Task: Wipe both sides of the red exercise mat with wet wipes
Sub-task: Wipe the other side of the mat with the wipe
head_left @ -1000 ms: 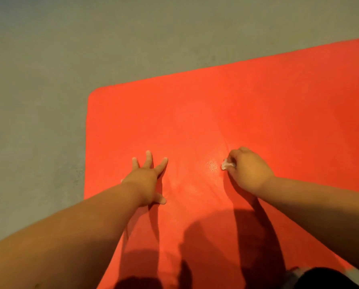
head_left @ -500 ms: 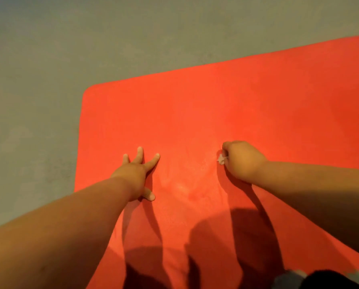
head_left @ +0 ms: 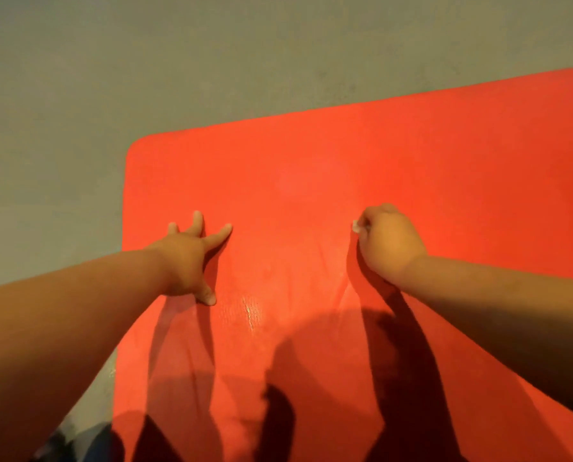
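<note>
1. The red exercise mat (head_left: 311, 181) lies unrolled and flat on the grey floor (head_left: 211, 61). One rounded corner shows at the upper left, while its right end and near edge run out of view. The surface is finely textured, with shallow wrinkles across the middle and a small glossy streak on the nearer part.
2. The wet wipe (head_left: 356, 226) is a small whitish wad, mostly hidden. Only a bit pokes out from the curled fingers of the right hand (head_left: 390, 243), which holds it against the mat, right of the glossy streak.
</note>
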The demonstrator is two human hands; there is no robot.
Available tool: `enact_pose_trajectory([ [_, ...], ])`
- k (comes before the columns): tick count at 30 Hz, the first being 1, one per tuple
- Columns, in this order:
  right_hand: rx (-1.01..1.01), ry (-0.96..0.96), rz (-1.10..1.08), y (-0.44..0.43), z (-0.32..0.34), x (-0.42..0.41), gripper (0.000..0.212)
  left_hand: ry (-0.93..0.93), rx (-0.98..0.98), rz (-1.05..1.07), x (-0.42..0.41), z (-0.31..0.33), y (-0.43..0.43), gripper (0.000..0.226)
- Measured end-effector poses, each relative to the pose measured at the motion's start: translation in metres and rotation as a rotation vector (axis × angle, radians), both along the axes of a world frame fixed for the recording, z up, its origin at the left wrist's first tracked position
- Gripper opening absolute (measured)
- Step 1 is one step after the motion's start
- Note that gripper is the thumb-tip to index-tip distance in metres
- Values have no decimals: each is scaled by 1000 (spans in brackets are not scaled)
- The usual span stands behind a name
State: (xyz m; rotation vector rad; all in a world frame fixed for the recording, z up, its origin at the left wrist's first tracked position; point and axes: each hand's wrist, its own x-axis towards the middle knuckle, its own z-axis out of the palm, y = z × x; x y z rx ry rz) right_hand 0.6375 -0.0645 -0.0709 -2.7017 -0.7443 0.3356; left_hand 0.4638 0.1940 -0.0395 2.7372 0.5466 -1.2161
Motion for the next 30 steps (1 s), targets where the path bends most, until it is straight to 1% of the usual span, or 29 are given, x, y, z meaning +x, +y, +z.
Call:
enact_pose_trajectory([
  [1,19,55,98,4,1,-22,15,8,-9,-4,-1,-1,3,133],
  [3,59,181,391,7,12,-72,15,28,-16,-21,-3,-1,5,134],
  [4,48,216,518,9,15,-82,17,26,-14,-29,-4,-2,6,134],
  [5,73,177,590,12,13,-74,20,22,-10,-30,-3,-2,6,133],
  [6,76,122,556,18,12,-55,21,19,-8,-31,-2,-3,6,133],
  [7,57,92,438,23,10,-33,20,19,-10,-31,-2,-4,6,133],
  [10,-4,28,-40,24,4,43,18,19,-11,-29,-2,-6,7,135],
  [11,-19,1,-112,27,5,51,18,17,-11,-28,-2,-6,7,135],
  [12,-19,-4,-115,32,5,46,18,16,-14,-21,-2,-6,8,135],
  [13,-20,22,-50,36,4,31,17,11,-22,-10,-2,-6,7,135],
  [15,-10,125,196,37,3,-21,18,3,-36,13,-2,-5,7,135],
  [17,50,236,489,30,10,-70,28,1,-39,18,-3,-5,8,135],
  [18,59,273,588,27,9,-76,33,0,-39,19,-3,-5,9,134],
  [19,60,244,636,27,7,-66,34,0,-39,19,-3,-6,9,134],
  [20,45,189,617,29,5,-47,31,0,-38,18,-3,-6,9,134],
  [21,41,137,518,32,2,-23,26,-1,-35,16,-3,-5,9,135],
  [24,12,-10,5,32,3,54,21,0,-21,8,-4,-5,9,135],
  [25,7,-37,-97,33,4,61,22,-3,-22,12,-3,-4,9,135],
  [26,-16,-37,-103,35,5,54,22,-6,-26,15,-3,-4,9,135],
  [27,-27,-12,-39,38,3,35,21,-9,-27,15,-3,-4,9,135],
  [29,40,55,199,42,5,-25,16,-5,-18,13,-3,-3,9,135],
  [30,84,86,381,41,9,-55,14,0,-15,13,-3,-3,9,136],
])
